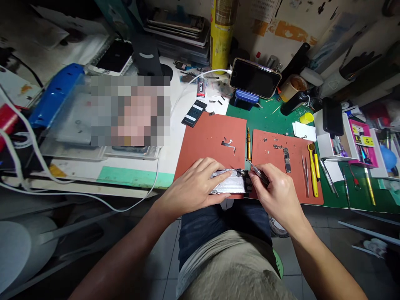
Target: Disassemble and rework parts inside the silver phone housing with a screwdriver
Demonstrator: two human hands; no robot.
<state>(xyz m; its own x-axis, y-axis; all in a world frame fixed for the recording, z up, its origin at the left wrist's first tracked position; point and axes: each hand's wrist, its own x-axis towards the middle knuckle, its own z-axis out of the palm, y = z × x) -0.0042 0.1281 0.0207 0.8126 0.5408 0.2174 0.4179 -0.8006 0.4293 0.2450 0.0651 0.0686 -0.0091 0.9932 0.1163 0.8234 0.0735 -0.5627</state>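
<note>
Little writing can be read: a yellow tag point(367, 141), far right of the red mat point(212, 137), bears a "2". The print on the small glue tube point(201, 87) beyond the mat's far edge is too small to make out, and so is the label on the tall yellow can point(221, 35) further back.

The opened phone point(229, 183) lies across the red mat's near right corner, at the edge of the table point(140, 177), directly under both hands. The left hand point(193, 187) covers the phone's left part. Its fingers are nearly flat and loosely spread on top, with the thumb along the near edge, bracing the phone. The right hand point(276, 196) is curled narrow, thumb and forefinger pinching tweezers point(256, 170) whose tips touch the phone's far right end.

Right of the red mat, a yellow-handled screwdriver point(248, 143) lies just beside it. A second mat point(275, 183) beyond that carries a circuit board point(286, 159). Behind the red mat, a dark-screened phone point(254, 78) stands propped up.
</note>
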